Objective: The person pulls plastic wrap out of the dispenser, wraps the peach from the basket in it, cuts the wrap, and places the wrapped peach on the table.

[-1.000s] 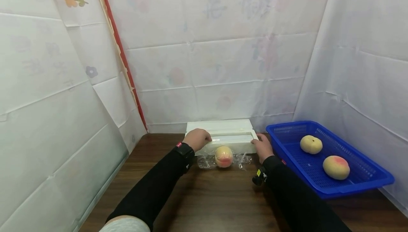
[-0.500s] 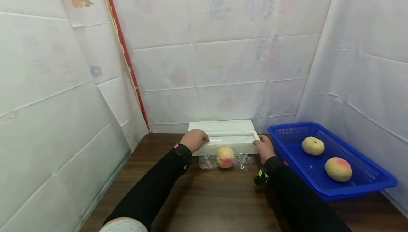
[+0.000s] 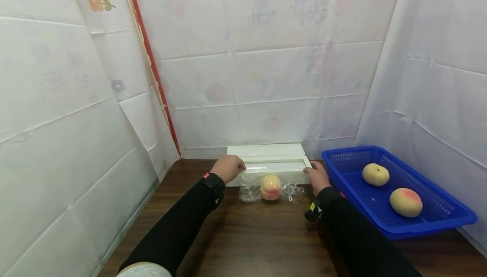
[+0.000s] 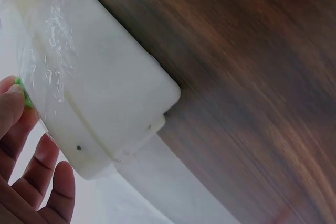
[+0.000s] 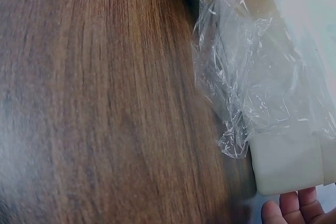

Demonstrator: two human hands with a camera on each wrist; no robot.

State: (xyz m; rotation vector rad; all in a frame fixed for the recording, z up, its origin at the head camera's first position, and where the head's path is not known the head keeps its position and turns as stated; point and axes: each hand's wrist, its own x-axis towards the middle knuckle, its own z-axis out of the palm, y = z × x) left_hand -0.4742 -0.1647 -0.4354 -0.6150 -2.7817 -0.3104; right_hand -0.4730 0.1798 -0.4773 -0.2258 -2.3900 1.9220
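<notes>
- I see a dark brown, wood-grained desk (image 3: 243,243) across the bottom of the frame.
- Before me, a creased white back sheet (image 3: 270,78) bears faint coloured marks.
- White side sheets (image 3: 57,150) wall me in at left and right.
- A red strip (image 3: 154,63) slants down my upper left, near an orange flower (image 3: 93,0).
- Pale glare (image 5: 16,166) lights my right wrist view's lower left.

Bright, soft light glints on the plastic film (image 5: 252,85); wrist views look hazy.
</notes>
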